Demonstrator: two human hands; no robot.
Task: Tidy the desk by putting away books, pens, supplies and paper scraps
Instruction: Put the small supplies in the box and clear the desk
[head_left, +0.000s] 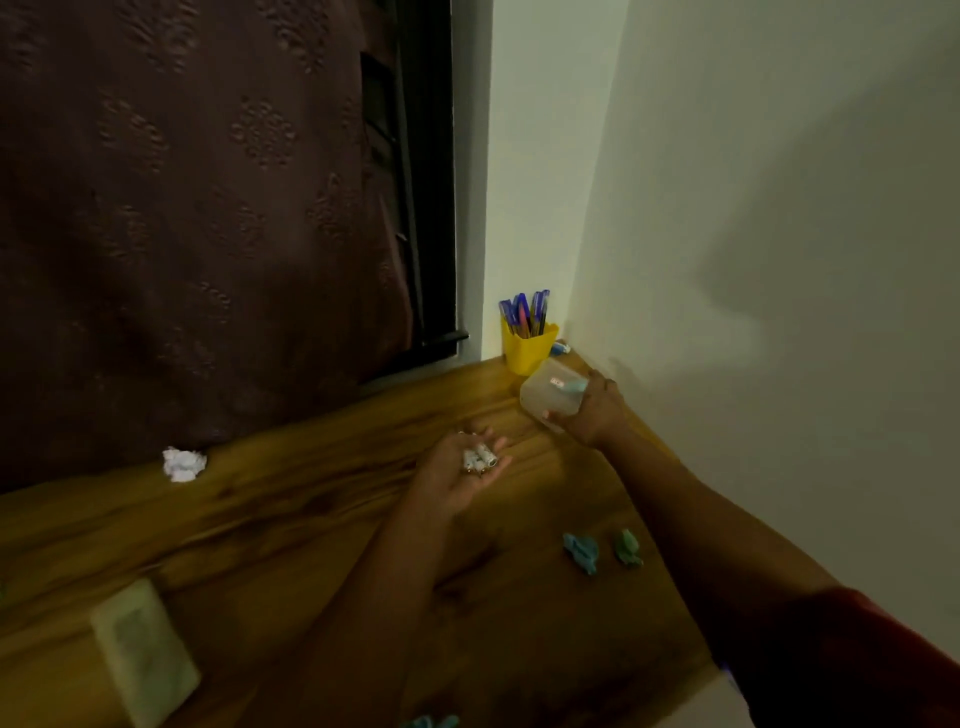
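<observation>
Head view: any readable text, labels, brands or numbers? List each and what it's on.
None readable.
Translucent container in the right hand: small reddish mark, too blurred to read.
Small white items in the left hand: no legible print.
Pale pad: blurred.

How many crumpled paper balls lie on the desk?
1: a white crumpled paper ball lies at the desk's far left edge, near the curtain. Others may lie outside the view.

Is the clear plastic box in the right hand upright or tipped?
Tipped. The right hand holds the clear box tilted above the desk, beside the yellow pen cup.
</observation>
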